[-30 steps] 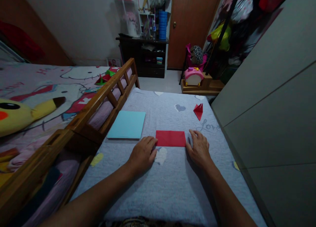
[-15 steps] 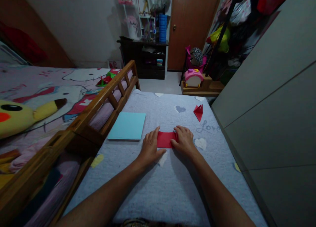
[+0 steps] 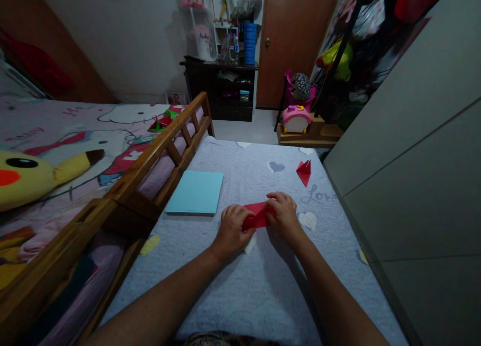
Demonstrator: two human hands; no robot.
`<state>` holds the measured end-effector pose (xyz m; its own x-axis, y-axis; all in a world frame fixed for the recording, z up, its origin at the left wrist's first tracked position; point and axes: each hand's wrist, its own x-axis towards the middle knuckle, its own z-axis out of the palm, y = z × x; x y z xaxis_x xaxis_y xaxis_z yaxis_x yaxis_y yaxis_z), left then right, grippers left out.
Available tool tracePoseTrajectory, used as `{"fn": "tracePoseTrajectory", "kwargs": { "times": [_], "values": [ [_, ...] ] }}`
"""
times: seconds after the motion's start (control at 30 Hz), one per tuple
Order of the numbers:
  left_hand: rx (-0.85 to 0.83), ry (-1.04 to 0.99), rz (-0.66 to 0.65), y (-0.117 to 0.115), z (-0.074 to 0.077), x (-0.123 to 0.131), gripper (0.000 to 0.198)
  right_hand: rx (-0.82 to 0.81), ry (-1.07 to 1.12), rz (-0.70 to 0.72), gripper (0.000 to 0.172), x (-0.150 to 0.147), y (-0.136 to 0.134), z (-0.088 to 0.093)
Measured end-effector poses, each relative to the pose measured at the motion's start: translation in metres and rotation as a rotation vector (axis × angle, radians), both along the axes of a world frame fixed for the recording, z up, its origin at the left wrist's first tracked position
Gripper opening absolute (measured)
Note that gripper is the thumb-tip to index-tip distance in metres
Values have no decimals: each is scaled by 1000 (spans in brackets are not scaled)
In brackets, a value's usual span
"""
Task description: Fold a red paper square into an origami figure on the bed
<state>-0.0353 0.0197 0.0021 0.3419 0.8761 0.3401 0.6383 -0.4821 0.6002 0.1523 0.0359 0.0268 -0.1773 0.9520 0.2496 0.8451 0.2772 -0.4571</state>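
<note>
A folded sheet of red paper (image 3: 257, 214) lies between my two hands over the pale blue bedsheet. My left hand (image 3: 233, 229) grips its left end, with the fingers curled over the edge. At the right end, my right hand (image 3: 282, 214) pinches the paper between thumb and fingers; that end is partly covered. The paper sits slightly tilted, its right side farther from me. Left of my hands rests a stack of light blue square paper (image 3: 195, 192). A folded red paper piece (image 3: 304, 173) with pointed tips lies farther off to the right.
A wooden bed rail (image 3: 150, 160) borders the left side. Past it are a yellow plush toy (image 3: 30, 178) and red and green folded paper pieces (image 3: 163, 121) on another bed. Pale cabinet doors (image 3: 421, 185) stand close on the right. A pink toy case (image 3: 296, 119) sits beyond the foot.
My left fingers, earlier stretched along the paper's left edge, have curled and closed on it. The red paper has turned a little, its left end nearer me. The view has shifted slightly.
</note>
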Motion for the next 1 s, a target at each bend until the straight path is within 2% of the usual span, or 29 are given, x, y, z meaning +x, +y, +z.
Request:
{"fn": "tracePoseTrajectory", "kwargs": {
  "times": [0.07,0.23,0.3,0.4,0.53,0.67,0.73,0.83,1.0],
  "values": [
    [70,-22,21,0,3,-1,23,84,36,25,24,3,-5,2],
    [188,-57,61,-2,8,-5,23,279,141,88,27,13,-21,11],
    [184,-66,81,-2,8,-5,33,335,211,103,26,17,-27,15],
    [110,-112,128,-2,5,-5,63,370,306,93,24,22,-34,18],
    [-76,-281,153,4,-1,-8,84,362,436,62,22,25,-37,15],
    [-345,-530,62,9,-6,-12,93,312,487,52,19,26,-36,4],
    [-407,-592,20,10,-8,-12,93,266,481,35,19,26,-36,-1],
    [-338,-537,-7,9,-8,-12,92,192,478,20,18,27,-34,-8],
    [-109,-302,-70,6,-2,-14,88,108,474,90,21,30,-29,-19]
  ]
}}
